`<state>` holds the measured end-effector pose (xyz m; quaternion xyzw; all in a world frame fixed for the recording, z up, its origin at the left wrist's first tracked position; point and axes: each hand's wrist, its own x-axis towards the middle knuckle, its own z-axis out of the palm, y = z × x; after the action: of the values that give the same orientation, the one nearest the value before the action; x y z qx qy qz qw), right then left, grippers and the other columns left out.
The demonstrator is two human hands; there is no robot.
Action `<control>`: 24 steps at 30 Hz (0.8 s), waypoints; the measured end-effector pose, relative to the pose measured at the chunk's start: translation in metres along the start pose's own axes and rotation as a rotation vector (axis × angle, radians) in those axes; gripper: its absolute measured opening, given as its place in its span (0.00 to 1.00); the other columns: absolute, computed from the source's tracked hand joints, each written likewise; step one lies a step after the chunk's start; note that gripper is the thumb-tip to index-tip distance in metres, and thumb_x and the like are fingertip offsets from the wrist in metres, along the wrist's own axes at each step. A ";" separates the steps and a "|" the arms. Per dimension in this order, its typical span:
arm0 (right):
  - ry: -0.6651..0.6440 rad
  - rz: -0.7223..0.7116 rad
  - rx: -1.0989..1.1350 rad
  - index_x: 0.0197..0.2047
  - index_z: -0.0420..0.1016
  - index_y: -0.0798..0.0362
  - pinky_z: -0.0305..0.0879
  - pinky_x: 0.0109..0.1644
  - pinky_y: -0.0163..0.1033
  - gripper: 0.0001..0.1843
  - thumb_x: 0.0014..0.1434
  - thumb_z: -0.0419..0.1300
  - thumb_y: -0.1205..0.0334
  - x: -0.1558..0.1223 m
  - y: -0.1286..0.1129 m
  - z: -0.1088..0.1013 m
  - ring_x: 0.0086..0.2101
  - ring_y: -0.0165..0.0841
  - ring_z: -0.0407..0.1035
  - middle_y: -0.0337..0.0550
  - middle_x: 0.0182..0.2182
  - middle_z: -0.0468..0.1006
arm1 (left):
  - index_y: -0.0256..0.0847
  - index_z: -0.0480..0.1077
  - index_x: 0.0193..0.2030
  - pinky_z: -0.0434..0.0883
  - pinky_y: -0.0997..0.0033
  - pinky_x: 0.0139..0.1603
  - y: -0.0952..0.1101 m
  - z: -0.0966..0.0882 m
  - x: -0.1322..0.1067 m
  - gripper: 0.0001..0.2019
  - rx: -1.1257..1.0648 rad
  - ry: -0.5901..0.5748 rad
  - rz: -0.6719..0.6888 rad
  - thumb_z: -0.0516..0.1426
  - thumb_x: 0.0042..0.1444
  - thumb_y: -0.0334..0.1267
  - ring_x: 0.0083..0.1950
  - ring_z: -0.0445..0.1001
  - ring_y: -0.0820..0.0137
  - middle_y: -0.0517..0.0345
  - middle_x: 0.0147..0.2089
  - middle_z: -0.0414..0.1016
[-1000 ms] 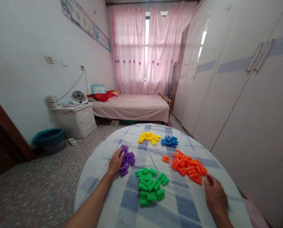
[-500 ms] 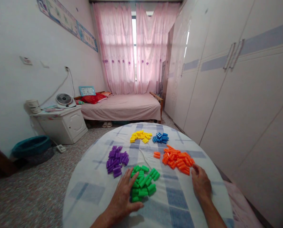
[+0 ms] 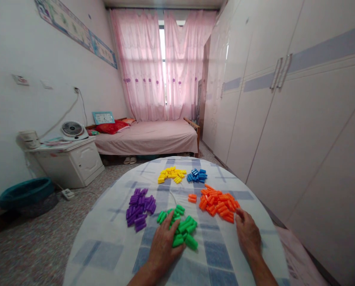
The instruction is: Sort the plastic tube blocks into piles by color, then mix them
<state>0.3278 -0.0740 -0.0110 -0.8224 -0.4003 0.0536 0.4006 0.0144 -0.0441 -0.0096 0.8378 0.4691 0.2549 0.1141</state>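
Note:
My left hand (image 3: 164, 242) lies over a pile of green plastic pieces (image 3: 187, 225). Its fingers are spread across the pile's left side, and the thumb touches its near edge; some pieces are hidden under the hand. To the right, my right hand (image 3: 249, 233) rests on the table with loosely bent fingers, beside the near right end of a pile of orange pieces (image 3: 217, 201). I see nothing held in it. Left of the green pile is a heap of purple pieces (image 3: 139, 207). Farther back lie yellow pieces (image 3: 172, 174) and blue pieces (image 3: 197, 175).
A checked cloth covers the round table (image 3: 101, 254). Two orange pieces (image 3: 192, 198) lie apart from their pile. Beyond stand a bed (image 3: 147, 137) and a white cabinet (image 3: 89, 161) with a fan (image 3: 72, 129). Tall wardrobes (image 3: 299, 139) line the right side.
My left hand has pressed farther into the green pile, and the green pieces have shifted and spread. My right hand stays by the orange pile. The whole view has moved slightly.

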 end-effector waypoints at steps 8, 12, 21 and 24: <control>-0.023 0.004 0.026 0.51 0.70 0.54 0.62 0.51 0.45 0.25 0.58 0.44 0.52 0.000 -0.001 -0.001 0.46 0.42 0.69 0.51 0.49 0.74 | 0.44 0.68 0.55 0.63 0.54 0.60 0.005 0.011 0.053 0.25 0.085 0.063 -0.014 0.59 0.47 0.40 0.63 0.63 0.55 0.48 0.64 0.62; -0.016 0.004 0.036 0.50 0.70 0.53 0.62 0.50 0.44 0.25 0.58 0.43 0.50 0.000 0.000 -0.001 0.45 0.42 0.70 0.50 0.48 0.74 | 0.42 0.70 0.51 0.64 0.59 0.59 0.002 0.009 0.085 0.20 0.064 0.147 -0.025 0.59 0.50 0.41 0.59 0.65 0.58 0.48 0.59 0.67; -0.008 0.024 0.101 0.52 0.68 0.54 0.61 0.53 0.45 0.26 0.58 0.44 0.49 0.002 0.004 0.001 0.47 0.42 0.68 0.51 0.50 0.72 | 0.40 0.69 0.47 0.67 0.58 0.54 -0.032 -0.006 0.104 0.16 0.030 0.350 -0.201 0.51 0.60 0.46 0.52 0.71 0.60 0.48 0.48 0.74; 0.047 0.022 0.146 0.56 0.65 0.57 0.60 0.55 0.44 0.30 0.58 0.43 0.47 0.002 0.006 0.005 0.50 0.43 0.66 0.54 0.52 0.69 | 0.38 0.67 0.52 0.65 0.55 0.58 -0.042 -0.002 0.093 0.20 -0.011 0.412 -0.183 0.55 0.56 0.48 0.58 0.67 0.57 0.45 0.56 0.70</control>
<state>0.3310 -0.0718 -0.0182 -0.7964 -0.3767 0.0675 0.4683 0.0229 0.0564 0.0035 0.7214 0.5550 0.4118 0.0433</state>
